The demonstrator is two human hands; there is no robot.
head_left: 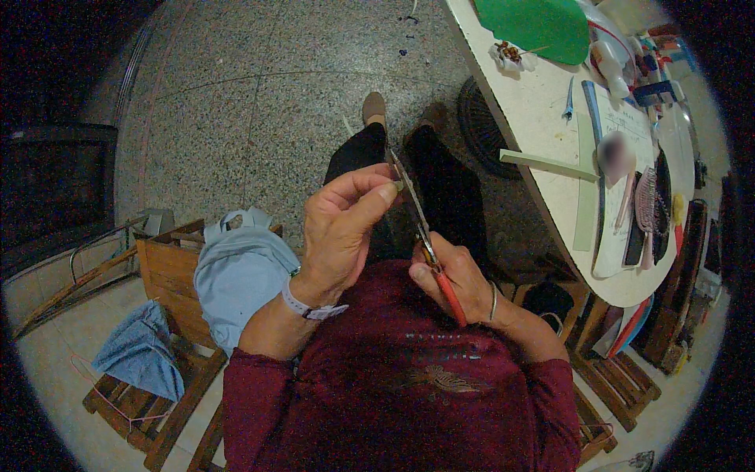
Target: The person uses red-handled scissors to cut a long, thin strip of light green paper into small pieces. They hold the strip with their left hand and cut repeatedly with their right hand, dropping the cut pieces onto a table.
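Both hands work over the lap. Right hand [456,279] grips the red handles of scissors [421,228], whose long axis runs from lower right up and left, blades pointing away toward the floor. Left hand [342,232] pinches a small pale piece [398,186] at the blades.

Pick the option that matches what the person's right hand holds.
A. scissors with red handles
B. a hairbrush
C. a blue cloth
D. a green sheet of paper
A: the right hand is closed around the red handles of the scissors, whose blades point up toward the fingertips of the left hand, which pinch something small at the blades.
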